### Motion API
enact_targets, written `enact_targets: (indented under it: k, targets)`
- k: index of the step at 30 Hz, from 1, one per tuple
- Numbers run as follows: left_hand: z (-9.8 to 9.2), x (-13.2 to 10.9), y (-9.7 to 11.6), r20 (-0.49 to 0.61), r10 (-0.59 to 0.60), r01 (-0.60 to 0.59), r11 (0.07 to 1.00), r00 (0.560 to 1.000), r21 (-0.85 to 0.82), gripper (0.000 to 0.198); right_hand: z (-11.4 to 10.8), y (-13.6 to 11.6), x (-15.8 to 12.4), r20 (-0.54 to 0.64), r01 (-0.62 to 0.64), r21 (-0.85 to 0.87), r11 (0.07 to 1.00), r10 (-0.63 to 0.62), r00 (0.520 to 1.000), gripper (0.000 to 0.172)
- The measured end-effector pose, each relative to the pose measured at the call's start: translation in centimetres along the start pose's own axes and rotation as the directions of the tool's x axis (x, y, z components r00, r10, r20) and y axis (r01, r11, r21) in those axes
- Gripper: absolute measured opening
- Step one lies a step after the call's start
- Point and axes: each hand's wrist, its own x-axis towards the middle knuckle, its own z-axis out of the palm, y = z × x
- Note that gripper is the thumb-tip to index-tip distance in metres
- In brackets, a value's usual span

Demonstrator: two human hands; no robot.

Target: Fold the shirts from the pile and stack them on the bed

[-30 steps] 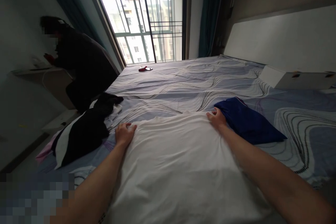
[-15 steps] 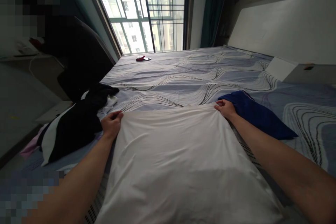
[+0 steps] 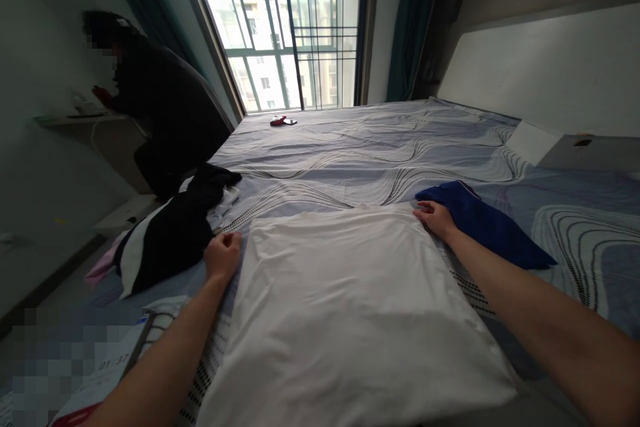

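Note:
A white piece of cloth that looks like a folded shirt lies spread over the patterned bed, its far edge fairly straight and its surface lightly creased. Just off its far left corner is my left hand, fingers curled in, with a narrow strip of bedsheet between hand and cloth. My right hand rests at the far right corner, its fingertips slightly apart and against the edge. Beyond and beside that hand lies a dark blue folded garment. Left of my left hand is a heap of black and white clothing.
The bed's wavy-patterned sheet stretches to the window. A red item and a phone lie at its far end. An open box-like white and grey object is at right. A person in black sits at left.
My left hand has let go of the white cloth's corner and moved slightly down and away. The right hand's fingers have loosened at its corner. The view has tilted up and left a little.

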Motion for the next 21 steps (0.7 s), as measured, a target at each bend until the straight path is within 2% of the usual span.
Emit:
enact_targets:
  k: [3,6,10,13,15,19,21]
  targets:
    - [-3.2,-4.6,-0.8,0.055,-0.008,-0.003,0.981,0.998,0.195,0.051,-1.1,0.0,-2.7,0.002,0.035,-0.115,0.993,-0.035,0.999,0.037]
    - [-6.0,-8.8,-1.0,0.142,-0.098,0.049,0.949,0.985,0.311,0.056,-2.4,-0.2,-6.3,0.005,0.047,-0.166,0.985,-0.047,0.999,0.035]
    - [-8.0,-12.5,-0.4,0.299,-0.146,0.021,0.923,0.943,0.385,0.057,-4.4,-0.6,-12.0,0.009,0.021,-0.233,0.972,-0.019,1.0,0.038]
    - [-8.5,-13.5,-0.2,0.383,-0.109,-0.021,0.948,0.917,0.319,0.049,-5.7,-0.6,-15.5,0.102,-0.038,-0.256,0.966,0.066,0.993,0.047]
    - [-8.5,-13.3,-0.2,0.368,-0.076,-0.009,0.975,0.927,0.223,0.044,-6.3,-0.4,-17.0,0.159,-0.04,-0.26,0.965,0.084,0.984,0.043]
    - [-8.4,-12.9,-0.2,0.285,-0.11,0.108,0.994,0.952,0.023,0.037,-6.5,-0.3,-17.8,0.175,-0.008,-0.264,0.964,0.056,0.983,0.031]
    - [-8.6,-13.2,-0.1,0.288,-0.15,0.154,0.988,0.946,0.007,0.034,-6.4,-0.6,-17.6,0.164,-0.017,-0.269,0.963,0.064,0.984,0.031]
